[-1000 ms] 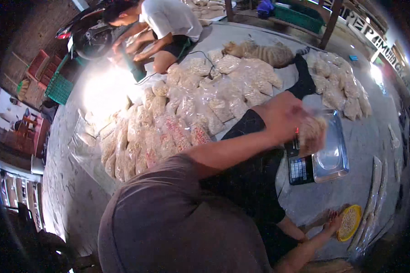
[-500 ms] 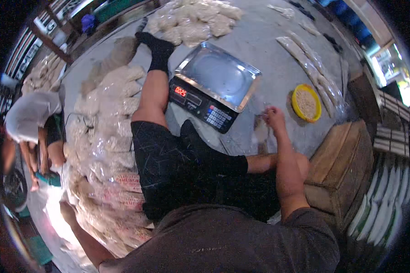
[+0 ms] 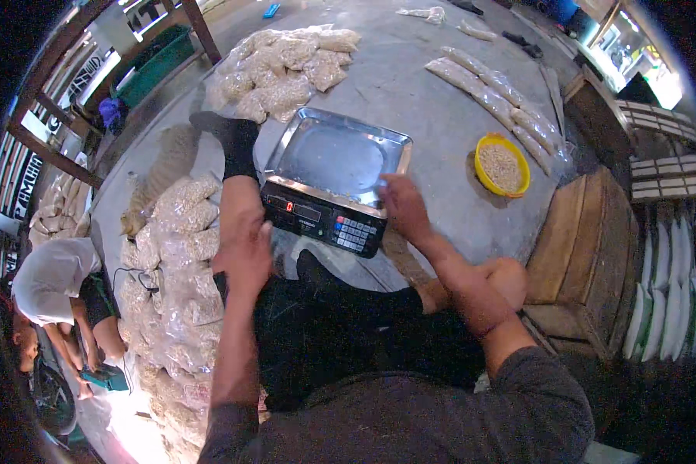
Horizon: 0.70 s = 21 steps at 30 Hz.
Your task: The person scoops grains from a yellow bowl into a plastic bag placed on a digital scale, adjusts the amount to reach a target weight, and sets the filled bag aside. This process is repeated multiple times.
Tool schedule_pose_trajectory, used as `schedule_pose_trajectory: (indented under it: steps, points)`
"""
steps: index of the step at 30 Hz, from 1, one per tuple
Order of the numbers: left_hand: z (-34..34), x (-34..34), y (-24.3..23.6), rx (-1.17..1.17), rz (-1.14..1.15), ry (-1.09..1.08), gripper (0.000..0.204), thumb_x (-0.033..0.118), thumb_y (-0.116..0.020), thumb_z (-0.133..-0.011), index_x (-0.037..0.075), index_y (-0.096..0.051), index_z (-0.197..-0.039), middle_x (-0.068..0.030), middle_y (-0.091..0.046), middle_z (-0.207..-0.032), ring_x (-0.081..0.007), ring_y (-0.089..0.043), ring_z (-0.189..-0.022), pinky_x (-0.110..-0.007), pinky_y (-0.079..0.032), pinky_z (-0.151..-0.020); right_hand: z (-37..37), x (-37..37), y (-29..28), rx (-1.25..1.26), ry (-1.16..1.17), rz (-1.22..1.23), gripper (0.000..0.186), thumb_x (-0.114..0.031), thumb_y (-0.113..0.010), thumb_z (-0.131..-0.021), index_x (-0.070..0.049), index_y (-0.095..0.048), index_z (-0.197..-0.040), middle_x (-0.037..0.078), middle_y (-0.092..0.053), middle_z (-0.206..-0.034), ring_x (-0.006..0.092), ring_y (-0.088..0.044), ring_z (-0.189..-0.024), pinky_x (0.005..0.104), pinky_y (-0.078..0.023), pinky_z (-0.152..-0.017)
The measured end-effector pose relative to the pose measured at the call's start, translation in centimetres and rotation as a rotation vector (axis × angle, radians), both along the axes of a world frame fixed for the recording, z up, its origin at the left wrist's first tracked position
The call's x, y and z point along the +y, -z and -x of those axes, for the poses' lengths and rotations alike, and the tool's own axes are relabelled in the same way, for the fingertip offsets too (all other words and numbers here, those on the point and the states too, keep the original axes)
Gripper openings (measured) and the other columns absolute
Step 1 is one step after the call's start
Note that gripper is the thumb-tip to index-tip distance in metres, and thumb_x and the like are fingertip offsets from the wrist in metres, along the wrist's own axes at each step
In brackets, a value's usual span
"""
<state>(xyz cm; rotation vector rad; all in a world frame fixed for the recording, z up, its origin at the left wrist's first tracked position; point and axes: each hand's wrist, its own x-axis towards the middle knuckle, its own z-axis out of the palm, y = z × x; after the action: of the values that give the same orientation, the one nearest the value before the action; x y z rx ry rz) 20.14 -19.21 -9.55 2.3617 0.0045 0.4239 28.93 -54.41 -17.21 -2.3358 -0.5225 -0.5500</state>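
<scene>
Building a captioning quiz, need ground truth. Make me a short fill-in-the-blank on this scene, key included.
1. The right hand is at the ____ side of the metal tray.
2. The left hand is over the outstretched leg, whose sock is ____ in colour.
3. The round bowl is ____ in colour.
4. The cat lies to the ____ of the metal tray.

Missing words: right; black; yellow; left.

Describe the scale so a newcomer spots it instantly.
Start on the grey floor, at the far heap of filled clear bags. Just this side of it sits the scale, the right hand at its near right corner. Only it has a shiny metal tray and black keypad.
</scene>
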Motion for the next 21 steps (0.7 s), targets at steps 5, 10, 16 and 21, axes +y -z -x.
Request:
schedule_pose_trajectory:
  steps: [5,10,16,21]
  points:
    - [-10.5,-5.3,3.7,-0.025,0.192,-0.237,0.045,0.022,-0.059,-0.098,-0.005,-0.052,-0.134,-0.0264,-0.058,-0.131,-0.0426,-0.053,-0.125,-0.046,-0.040,-0.108,-3.3,4.4,-0.3,0.125,-0.426,0.166,0.032,-0.021,-0.062,-0.096,0.000,-0.064,-0.121,0.017,-0.062,-0.129,0.0352,-0.058,-0.120,0.0442,-0.048,-0.104]
    - [-10.1,-4.3,6.8,-0.159,0.074,-0.212,0.049,0.027,-0.057,-0.100,-0.007,-0.051,-0.134,-0.0281,-0.057,-0.129,-0.0446,-0.052,-0.124,-0.047,-0.040,-0.107,-1.7,1.6,-3.1,0.372,-0.560,0.590,0.038,-0.017,-0.065,-0.092,-0.001,-0.061,-0.126,0.016,-0.062,-0.127,0.0327,-0.056,-0.124,0.0417,-0.050,-0.103]
    - [-9.7,-4.2,1.4,0.145,0.209,-0.273,0.051,0.029,-0.059,-0.099,-0.007,-0.051,-0.136,-0.0284,-0.057,-0.128,-0.0437,-0.053,-0.124,-0.047,-0.040,-0.108,0.4,-3.8,-1.6,0.143,-0.609,0.610,0.045,-0.009,-0.066,-0.082,-0.003,-0.061,-0.126,0.013,-0.064,-0.117,0.0321,-0.060,-0.116,0.0412,-0.051,-0.101]
    - [-10.2,-6.1,6.5,-0.079,0.066,-0.217,0.052,0.023,-0.065,-0.096,-0.003,-0.051,-0.138,-0.0271,-0.057,-0.132,-0.0436,-0.051,-0.126,-0.048,-0.038,-0.110,0.0,-4.4,-2.2,0.066,-0.628,0.547,0.047,-0.006,-0.065,-0.078,-0.006,-0.062,-0.125,0.010,-0.066,-0.113,0.0321,-0.061,-0.113,0.0413,-0.052,-0.098]
